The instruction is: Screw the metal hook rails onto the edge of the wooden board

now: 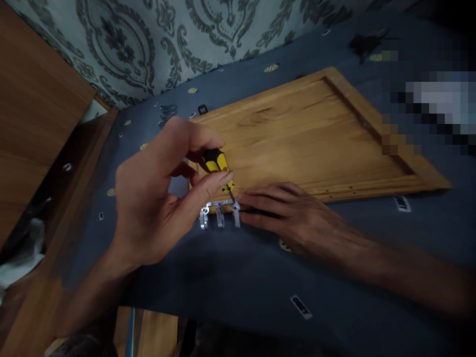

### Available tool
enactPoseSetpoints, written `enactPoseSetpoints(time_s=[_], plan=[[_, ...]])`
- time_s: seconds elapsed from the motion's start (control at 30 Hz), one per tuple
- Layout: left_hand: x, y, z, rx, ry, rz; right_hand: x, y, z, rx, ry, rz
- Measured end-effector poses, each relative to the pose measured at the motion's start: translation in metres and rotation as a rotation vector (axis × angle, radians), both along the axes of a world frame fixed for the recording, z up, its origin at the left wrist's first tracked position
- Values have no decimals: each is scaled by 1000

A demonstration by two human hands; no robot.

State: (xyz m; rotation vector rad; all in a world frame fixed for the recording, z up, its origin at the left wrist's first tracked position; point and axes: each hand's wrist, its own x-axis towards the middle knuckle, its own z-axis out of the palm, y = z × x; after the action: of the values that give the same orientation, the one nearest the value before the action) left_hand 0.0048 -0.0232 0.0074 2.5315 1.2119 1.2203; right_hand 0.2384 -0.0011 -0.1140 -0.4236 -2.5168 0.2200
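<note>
Head view: left hand (154, 198) grips the screwdriver (216, 161), tip at the right end of the hooks (220, 217), already placed on the board's (290, 134) edge; right hand (297, 210) lies flat beside them. Screw tightness: cannot tell.

- Left hand (152, 198): raised, fingers curled, thumb opposed in a grip.
- Right hand (297, 213): lower, back upward, fingers extended toward left.
- Forearms (386, 263): bare, converging from both sides.

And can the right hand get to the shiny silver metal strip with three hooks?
Probably yes: the right hand lies close beside the silver strip, though the black-and-yellow screwdriver slightly crowds that end.
</note>
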Motion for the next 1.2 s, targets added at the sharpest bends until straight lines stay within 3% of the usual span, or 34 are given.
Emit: enactPoseSetpoints(time_s=[0.23,0.43,0.67,0.9,1.2], plan=[[-2,0,0,41,19,51,0,-2,-6,-12,5,-26],[0,-6,7,-62,111,165,1,-2,-8,-18,11,-37],[0,-7,6,-14,81,162,-1,0,3,3,-10,-5],[0,-5,5,-21,76,145,0,-1,-7,8,46,-33],[3,-8,8,-55,114,187,0,-2,-2,-1,31,-15]])
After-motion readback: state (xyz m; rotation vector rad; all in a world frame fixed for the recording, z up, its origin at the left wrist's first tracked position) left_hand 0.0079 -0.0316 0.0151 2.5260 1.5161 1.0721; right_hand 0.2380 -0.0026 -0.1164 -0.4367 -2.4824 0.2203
